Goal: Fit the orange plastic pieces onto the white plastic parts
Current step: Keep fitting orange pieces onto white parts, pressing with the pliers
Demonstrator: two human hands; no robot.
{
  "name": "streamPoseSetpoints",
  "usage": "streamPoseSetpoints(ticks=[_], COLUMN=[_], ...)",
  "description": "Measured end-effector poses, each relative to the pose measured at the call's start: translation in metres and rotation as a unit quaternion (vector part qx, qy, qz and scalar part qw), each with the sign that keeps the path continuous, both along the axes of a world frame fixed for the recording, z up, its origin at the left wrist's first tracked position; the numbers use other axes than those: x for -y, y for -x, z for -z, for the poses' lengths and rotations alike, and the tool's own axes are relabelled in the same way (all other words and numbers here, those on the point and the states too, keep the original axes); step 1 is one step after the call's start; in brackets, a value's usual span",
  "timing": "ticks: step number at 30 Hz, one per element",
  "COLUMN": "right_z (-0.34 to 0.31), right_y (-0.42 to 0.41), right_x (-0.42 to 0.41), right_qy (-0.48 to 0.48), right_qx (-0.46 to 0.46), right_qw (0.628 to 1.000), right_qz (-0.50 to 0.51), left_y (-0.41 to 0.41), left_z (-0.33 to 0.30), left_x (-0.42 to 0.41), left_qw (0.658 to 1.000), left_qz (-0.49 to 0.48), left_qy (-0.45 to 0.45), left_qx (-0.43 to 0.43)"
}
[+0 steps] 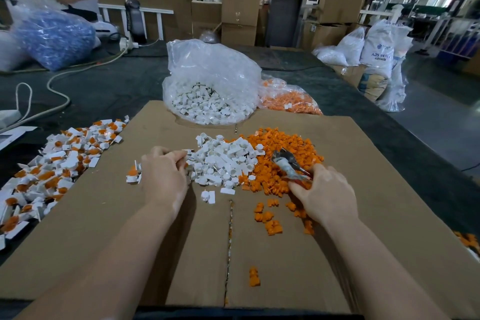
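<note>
Bench [104, 91]: dark surface, carrying a flattened cardboard sheet [155, 241] that serves as the work area. A taped seam runs down its middle toward 6 o'clock.

At 12 o'clock, an open clear bag of white parts [207, 91]; just behind it toward 1 o'clock, a bag of orange pieces [288, 101]. At 9 o'clock, half off the cardboard edge, the finished pile [52, 171], white with orange fitted.

Centre of sheet: loose white plastic parts [223, 161] heaped, touching the loose orange plastic pieces [283, 161] at 2 o'clock. The two heaps bleed into each other along their shared edge. A few orange strays lie toward 5 o'clock, one alone near 6.

Left hand [162, 176]: fingers curled at the 9 o'clock edge of the white heap. Appears to pinch a white part, but the fingertips are hidden; cannot tell for certain. A small assembled cluster lies just beside it.

Right hand [326, 197]: grip closed around the red handles of pliers [288, 163], whose nose points into the orange heap.

Risks, as judged:
- Heaps merging, so picking slows and wrong parts get grabbed.
- Pliers nose sweeping sideways could scatter orange pieces toward the sheet's 3 o'clock edge.
- Strays near the seam may lodge in the gap.
- Finished pile overhangs the cardboard; a nudge from the left forearm would push pieces onto the bench.
- Too hard a squeeze could crack or misseat a piece.
</note>
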State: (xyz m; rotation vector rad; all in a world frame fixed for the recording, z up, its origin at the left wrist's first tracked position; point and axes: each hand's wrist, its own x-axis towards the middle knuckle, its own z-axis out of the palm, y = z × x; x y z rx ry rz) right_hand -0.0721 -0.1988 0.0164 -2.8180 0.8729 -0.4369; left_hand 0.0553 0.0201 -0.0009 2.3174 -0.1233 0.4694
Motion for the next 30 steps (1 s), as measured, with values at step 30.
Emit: streamPoseSetpoints(ticks=[30], right_z=[0.013], right_y=[0.002], right_x=[-0.04], right_qy=[0.024], right_qx=[0.078], right_qw=[0.985], right_qz=[-0.151], left_y=[0.066], left_z=[0.001], left_x=[0.025], left_qw=[0.915], left_qz=[0.396], left_qy=[-0.02], left_qx=[-0.076])
